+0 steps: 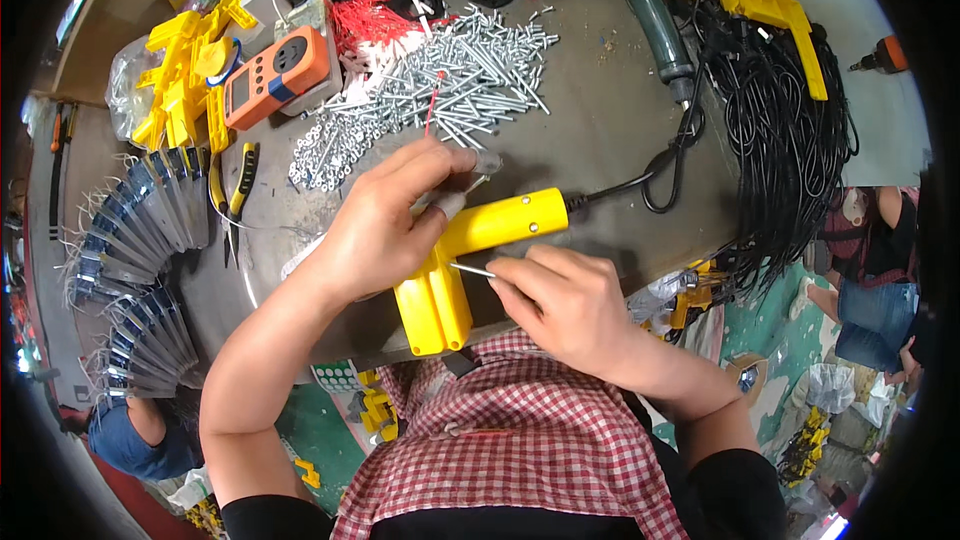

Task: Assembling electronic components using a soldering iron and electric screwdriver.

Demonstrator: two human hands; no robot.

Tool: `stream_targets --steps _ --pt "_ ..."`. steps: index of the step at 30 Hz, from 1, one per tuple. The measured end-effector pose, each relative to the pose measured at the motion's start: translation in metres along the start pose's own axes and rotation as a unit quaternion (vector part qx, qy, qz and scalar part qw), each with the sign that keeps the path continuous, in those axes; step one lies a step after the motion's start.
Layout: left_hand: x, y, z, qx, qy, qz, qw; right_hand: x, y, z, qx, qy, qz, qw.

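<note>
A yellow pistol-shaped plastic housing (505,221) lies at the table's near edge, a black cord running from its right end. Over its upper left part is my left hand (395,215), thumb and fingers pinched together with covered fingertips. A short silvery bolt (479,183) shows between them, partly hidden. My right hand (570,302) is on the near side, closed on a thin metal bolt (472,270) whose tip points left at the housing's inner corner. Whether that tip touches the plastic, I cannot tell.
Beyond my hands are piles of long bolts (480,70) and nuts (335,148). An orange meter (275,77), pliers (240,190) and a row of clear-bagged parts (150,215) are left. A green electric screwdriver (645,15) and black cords (780,130) lie right; people sit nearby.
</note>
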State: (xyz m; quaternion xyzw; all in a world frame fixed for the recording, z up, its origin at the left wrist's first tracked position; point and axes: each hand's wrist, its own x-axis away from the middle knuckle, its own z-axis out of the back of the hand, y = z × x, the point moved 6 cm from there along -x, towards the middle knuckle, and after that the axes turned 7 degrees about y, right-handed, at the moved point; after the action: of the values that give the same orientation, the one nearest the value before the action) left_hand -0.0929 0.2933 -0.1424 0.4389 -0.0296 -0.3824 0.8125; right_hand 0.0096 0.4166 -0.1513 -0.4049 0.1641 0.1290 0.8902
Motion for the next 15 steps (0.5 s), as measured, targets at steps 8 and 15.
stream_targets --steps 8,15 --pt "0.010 -0.030 -0.004 0.273 0.037 0.224 0.935 -0.004 -0.004 -0.003 -0.007 -0.004 0.001 1.000" --pt "0.013 -0.035 -0.002 0.306 0.013 0.215 0.927 -0.006 0.002 -0.005 -0.015 0.003 0.011 1.000"
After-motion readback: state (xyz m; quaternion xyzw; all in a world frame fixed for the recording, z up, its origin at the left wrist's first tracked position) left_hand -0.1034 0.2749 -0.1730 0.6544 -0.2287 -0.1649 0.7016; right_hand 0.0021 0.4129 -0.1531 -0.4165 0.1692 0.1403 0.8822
